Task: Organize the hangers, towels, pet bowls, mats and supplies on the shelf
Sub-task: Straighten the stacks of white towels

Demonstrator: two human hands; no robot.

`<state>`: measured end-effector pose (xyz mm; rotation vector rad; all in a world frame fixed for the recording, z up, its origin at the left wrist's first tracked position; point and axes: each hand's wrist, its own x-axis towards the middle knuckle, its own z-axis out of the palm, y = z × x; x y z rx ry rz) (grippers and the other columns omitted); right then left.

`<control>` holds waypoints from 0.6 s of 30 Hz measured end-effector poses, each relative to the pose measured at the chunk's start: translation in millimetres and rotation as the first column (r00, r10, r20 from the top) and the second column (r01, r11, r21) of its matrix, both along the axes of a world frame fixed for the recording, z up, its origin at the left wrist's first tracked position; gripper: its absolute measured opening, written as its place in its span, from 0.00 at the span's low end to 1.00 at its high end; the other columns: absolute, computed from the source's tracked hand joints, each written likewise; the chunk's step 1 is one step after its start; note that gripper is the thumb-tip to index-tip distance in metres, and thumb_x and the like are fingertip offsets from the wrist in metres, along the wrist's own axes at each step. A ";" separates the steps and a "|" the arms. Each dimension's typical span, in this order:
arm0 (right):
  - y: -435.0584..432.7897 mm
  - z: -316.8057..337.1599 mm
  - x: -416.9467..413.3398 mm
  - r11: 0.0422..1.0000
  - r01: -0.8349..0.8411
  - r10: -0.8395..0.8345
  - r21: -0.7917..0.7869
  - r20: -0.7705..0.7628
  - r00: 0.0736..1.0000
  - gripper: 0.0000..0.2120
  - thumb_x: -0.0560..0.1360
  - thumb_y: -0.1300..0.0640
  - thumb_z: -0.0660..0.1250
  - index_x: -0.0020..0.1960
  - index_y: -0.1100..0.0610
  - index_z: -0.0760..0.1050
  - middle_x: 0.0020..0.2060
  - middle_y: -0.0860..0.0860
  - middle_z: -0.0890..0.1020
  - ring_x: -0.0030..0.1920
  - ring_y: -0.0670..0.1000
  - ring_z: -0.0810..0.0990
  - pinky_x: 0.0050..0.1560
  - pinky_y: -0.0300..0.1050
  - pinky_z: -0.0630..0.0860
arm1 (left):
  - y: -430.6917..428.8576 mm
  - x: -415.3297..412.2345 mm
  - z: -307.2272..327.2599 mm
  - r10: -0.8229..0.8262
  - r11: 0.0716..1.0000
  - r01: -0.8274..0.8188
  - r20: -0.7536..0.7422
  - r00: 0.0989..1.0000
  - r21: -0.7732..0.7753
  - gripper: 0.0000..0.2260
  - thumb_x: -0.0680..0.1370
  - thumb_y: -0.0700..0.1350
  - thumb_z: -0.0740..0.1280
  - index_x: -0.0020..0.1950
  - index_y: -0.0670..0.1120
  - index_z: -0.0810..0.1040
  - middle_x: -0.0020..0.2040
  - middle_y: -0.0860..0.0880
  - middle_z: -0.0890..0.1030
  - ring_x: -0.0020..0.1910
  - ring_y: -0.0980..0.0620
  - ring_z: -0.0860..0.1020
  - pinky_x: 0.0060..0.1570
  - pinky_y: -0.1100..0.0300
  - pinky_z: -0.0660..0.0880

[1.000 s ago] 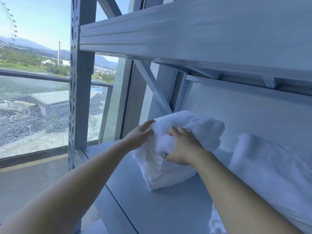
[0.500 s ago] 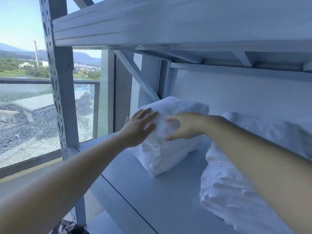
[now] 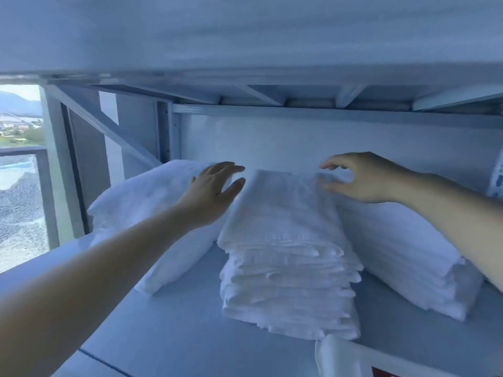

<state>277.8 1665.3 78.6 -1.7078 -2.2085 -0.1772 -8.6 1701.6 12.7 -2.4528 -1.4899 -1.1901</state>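
Three white towel piles lie side by side on the pale metal shelf (image 3: pixel 174 317). The middle stack of folded towels (image 3: pixel 288 268) is tall and neat. A bulkier folded towel (image 3: pixel 152 213) sits at its left, another white pile (image 3: pixel 402 254) at its right. My left hand (image 3: pixel 215 191) hovers open with spread fingers between the left towel and the far left corner of the middle stack. My right hand (image 3: pixel 359 178) hangs open with curled fingers over the stack's far right corner, holding nothing.
The upper shelf board (image 3: pixel 245 36) hangs low overhead. A diagonal brace and upright post (image 3: pixel 168 131) close the back left corner. A window (image 3: pixel 19 186) lies at the left. A white plastic object (image 3: pixel 343 357) pokes up at the front edge; a blue-patterned item (image 3: pixel 496 178) shows far right.
Both hands let go of the left towel and moved right to the middle stack. My view swung right, bringing the middle and right piles into frame.
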 end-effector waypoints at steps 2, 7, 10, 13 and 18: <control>-8.9 -7.4 21.8 1.000 0.018 -0.018 -0.010 -0.014 1.000 0.21 0.73 0.41 0.64 0.65 0.44 0.70 0.65 0.42 0.72 0.64 0.47 0.70 0.59 0.41 0.66 | -11.4 39.5 6.1 -0.090 0.995 0.088 -0.047 0.995 -0.040 0.32 0.70 0.68 0.44 0.69 0.57 0.68 0.73 0.53 0.65 0.73 0.52 0.60 0.70 0.41 0.56; -29.2 -18.3 62.6 0.998 0.047 -0.046 -0.033 0.017 0.999 0.23 0.74 0.42 0.64 0.67 0.45 0.68 0.67 0.45 0.69 0.67 0.49 0.66 0.67 0.46 0.64 | -35.5 120.9 12.4 -0.200 0.976 0.182 -0.161 0.966 -0.116 0.21 0.77 0.63 0.55 0.69 0.60 0.66 0.74 0.55 0.61 0.74 0.53 0.56 0.70 0.39 0.54; -43.1 -22.9 83.6 1.000 0.028 -0.028 -0.013 -0.021 0.999 0.21 0.75 0.44 0.64 0.66 0.46 0.69 0.66 0.45 0.70 0.67 0.47 0.67 0.66 0.41 0.63 | -45.8 154.3 8.0 -0.181 0.981 0.155 -0.253 0.950 -0.120 0.23 0.77 0.62 0.56 0.71 0.59 0.62 0.75 0.55 0.59 0.74 0.53 0.54 0.70 0.37 0.51; -55.1 -35.6 94.8 0.998 -0.050 0.051 0.030 -0.032 0.998 0.18 0.75 0.47 0.65 0.64 0.46 0.71 0.65 0.43 0.70 0.65 0.45 0.68 0.64 0.38 0.63 | -50.7 172.2 -1.4 -0.097 0.990 0.052 -0.374 0.922 -0.130 0.27 0.76 0.64 0.56 0.73 0.59 0.58 0.76 0.55 0.55 0.75 0.53 0.51 0.72 0.41 0.47; -57.8 -45.7 117.2 0.993 -0.064 0.059 0.101 0.053 0.997 0.22 0.74 0.45 0.65 0.67 0.44 0.68 0.72 0.42 0.61 0.71 0.43 0.59 0.67 0.38 0.60 | -62.4 175.0 -8.9 0.014 0.995 -0.062 -0.482 0.876 -0.083 0.27 0.73 0.66 0.59 0.71 0.60 0.61 0.76 0.54 0.54 0.75 0.54 0.49 0.71 0.46 0.47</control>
